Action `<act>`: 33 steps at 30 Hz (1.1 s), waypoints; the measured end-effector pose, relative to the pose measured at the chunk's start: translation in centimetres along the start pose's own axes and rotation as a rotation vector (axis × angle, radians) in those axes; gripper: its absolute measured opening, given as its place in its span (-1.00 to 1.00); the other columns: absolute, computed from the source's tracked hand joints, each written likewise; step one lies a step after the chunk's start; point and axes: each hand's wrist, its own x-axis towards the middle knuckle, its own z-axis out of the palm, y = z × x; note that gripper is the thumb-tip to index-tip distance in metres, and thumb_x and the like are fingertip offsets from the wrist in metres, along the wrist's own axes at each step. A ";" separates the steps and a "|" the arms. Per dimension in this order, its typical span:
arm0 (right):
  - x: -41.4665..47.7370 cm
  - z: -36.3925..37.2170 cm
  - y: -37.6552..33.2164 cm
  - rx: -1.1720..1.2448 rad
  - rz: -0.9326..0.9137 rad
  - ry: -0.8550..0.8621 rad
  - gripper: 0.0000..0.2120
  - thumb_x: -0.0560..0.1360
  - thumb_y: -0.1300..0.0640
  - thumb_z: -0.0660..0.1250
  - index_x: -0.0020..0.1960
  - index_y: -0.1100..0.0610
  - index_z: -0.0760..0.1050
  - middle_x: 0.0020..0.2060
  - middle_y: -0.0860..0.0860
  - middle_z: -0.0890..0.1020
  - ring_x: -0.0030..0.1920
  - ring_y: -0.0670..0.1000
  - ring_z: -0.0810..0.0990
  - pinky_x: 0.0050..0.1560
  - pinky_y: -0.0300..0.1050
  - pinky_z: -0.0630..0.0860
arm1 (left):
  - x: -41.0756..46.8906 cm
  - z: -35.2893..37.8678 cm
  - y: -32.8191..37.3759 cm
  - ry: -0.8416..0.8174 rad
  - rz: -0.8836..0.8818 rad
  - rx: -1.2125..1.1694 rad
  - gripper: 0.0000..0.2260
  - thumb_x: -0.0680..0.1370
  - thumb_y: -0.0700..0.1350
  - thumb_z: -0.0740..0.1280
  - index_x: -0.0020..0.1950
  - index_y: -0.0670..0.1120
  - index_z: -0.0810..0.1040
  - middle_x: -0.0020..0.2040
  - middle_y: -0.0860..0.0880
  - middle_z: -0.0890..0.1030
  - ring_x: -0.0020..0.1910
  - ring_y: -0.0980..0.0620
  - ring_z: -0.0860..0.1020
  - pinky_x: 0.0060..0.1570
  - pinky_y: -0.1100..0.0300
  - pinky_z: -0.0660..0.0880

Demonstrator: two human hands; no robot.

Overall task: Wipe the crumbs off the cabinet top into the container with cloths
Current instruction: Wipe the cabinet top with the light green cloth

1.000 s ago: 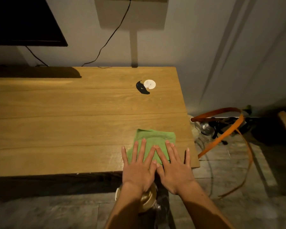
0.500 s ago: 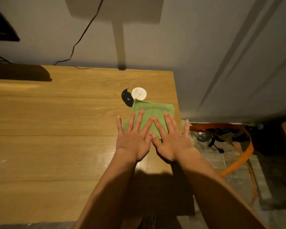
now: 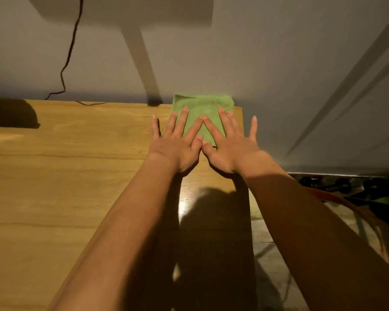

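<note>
A folded green cloth (image 3: 203, 108) lies at the far right corner of the wooden cabinet top (image 3: 76, 176), its far edge against the wall. My left hand (image 3: 177, 142) and my right hand (image 3: 227, 147) press flat on the cloth side by side, fingers straight and spread. The black and white items seen earlier on the top are hidden, apparently under the cloth or hands. No container is in view.
A black cable (image 3: 67, 52) hangs down the grey wall (image 3: 279, 63) to the cabinet's back edge. Right of the cabinet, on the floor, lie an orange strap (image 3: 337, 203) and dark clutter (image 3: 346, 187). The cabinet's right edge runs just beside my right hand.
Both hands have pushed the green cloth away from me, from the near edge across the top to the far right corner by the wall, covering the black and white items.
</note>
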 end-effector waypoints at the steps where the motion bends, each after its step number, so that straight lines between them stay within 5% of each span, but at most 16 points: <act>1: 0.4 -0.4 0.2 0.004 0.003 -0.015 -0.40 0.57 -0.33 -0.24 0.53 -0.24 -0.36 0.55 0.00 -0.37 0.52 0.04 -0.42 0.31 0.43 -0.51 | 0.6 -0.3 -0.1 -0.011 0.007 0.007 -0.51 0.59 0.24 -0.31 0.52 0.26 -0.33 0.58 0.02 -0.34 0.55 -0.03 -0.32 0.39 -0.34 -0.39; 12: -2.2 0.3 0.7 0.034 0.031 0.034 -0.42 0.59 -0.29 -0.21 0.54 -0.24 -0.33 0.56 0.03 -0.33 0.54 0.04 -0.38 0.32 0.42 -0.51 | -0.6 0.1 1.5 0.000 0.025 0.041 -0.50 0.59 0.26 -0.32 0.51 0.26 -0.34 0.56 0.03 -0.37 0.55 -0.02 -0.34 0.35 -0.37 -0.42; 30: -32.1 10.8 -8.2 0.158 0.111 -0.013 -0.42 0.59 -0.29 -0.22 0.50 -0.27 -0.42 0.48 -0.04 -0.49 0.45 0.00 -0.55 0.32 0.33 -0.56 | -31.5 8.1 6.2 -0.056 0.104 0.020 -0.51 0.58 0.23 -0.36 0.47 0.23 -0.46 0.51 0.02 -0.49 0.46 -0.06 -0.51 0.35 -0.34 -0.44; 33: -35.9 11.9 -9.2 0.148 0.135 -0.052 -0.42 0.60 -0.29 -0.20 0.46 -0.28 -0.48 0.47 -0.05 -0.50 0.44 -0.01 -0.55 0.33 0.34 -0.54 | -35.8 9.1 7.1 -0.032 0.115 -0.004 -0.48 0.55 0.23 -0.35 0.45 0.22 -0.50 0.56 0.01 -0.38 0.43 -0.02 -0.56 0.37 -0.35 -0.37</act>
